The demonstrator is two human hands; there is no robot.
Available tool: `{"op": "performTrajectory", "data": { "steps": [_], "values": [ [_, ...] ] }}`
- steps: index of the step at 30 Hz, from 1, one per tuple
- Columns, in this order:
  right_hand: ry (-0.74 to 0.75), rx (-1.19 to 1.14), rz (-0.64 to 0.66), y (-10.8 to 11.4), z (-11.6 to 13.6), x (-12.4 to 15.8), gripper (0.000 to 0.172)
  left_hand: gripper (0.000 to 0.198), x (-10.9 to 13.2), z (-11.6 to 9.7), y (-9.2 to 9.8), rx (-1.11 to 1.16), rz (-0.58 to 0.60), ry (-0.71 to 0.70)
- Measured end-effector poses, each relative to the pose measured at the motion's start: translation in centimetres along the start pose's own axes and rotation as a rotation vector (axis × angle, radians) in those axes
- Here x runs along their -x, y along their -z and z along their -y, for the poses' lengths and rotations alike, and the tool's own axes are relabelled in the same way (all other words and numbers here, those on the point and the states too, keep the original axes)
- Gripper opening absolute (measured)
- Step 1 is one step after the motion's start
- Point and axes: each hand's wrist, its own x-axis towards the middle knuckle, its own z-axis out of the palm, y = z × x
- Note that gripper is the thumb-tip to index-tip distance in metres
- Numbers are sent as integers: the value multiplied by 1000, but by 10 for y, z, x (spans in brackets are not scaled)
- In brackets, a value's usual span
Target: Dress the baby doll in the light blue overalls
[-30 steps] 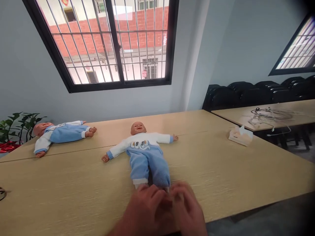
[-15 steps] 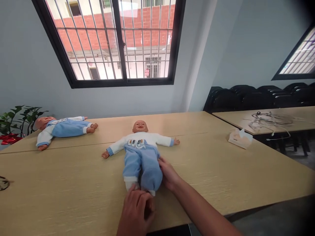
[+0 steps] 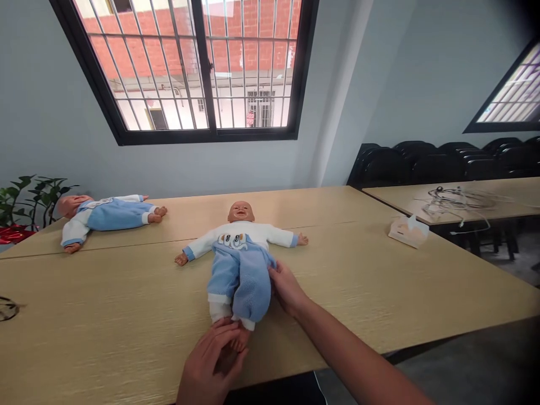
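Observation:
A baby doll [image 3: 241, 212] lies face up on the table, head toward the window and arms spread. It wears a white top with a cartoon face and blue trousers [image 3: 252, 284]. My left hand [image 3: 211, 357] curls around the doll's foot [image 3: 241, 339] at the near end, thumb on one side and fingers on the other. At the side of the doll's hip, my right hand [image 3: 289, 288] pinches the blue trouser cloth, which is pulled out slightly there. The doll's other foot is hidden by my left hand and the white cuff.
A second doll [image 3: 120, 215] in similar clothes lies at the back left of the wooden table [image 3: 358, 281], near a potted plant [image 3: 40, 197]. To the right is a tissue box [image 3: 408, 232]. Tangled cables [image 3: 459, 199] lie on another table. Glasses [image 3: 7, 308] sit at the left edge.
My left hand has shifted left and down, and the doll's foot now shows between its fingers. My right hand has moved slightly up, drawing the trouser cloth outward at the hip.

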Motion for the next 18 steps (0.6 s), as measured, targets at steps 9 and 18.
{"op": "performTrajectory", "data": {
  "steps": [9,18],
  "values": [
    [81,200,-137,24,9,-28,19,27,7,12,43,110,-81,84],
    [124,186,-333,31,16,-49,19,32,22,11,54,166,-28,89]
  ]
}}
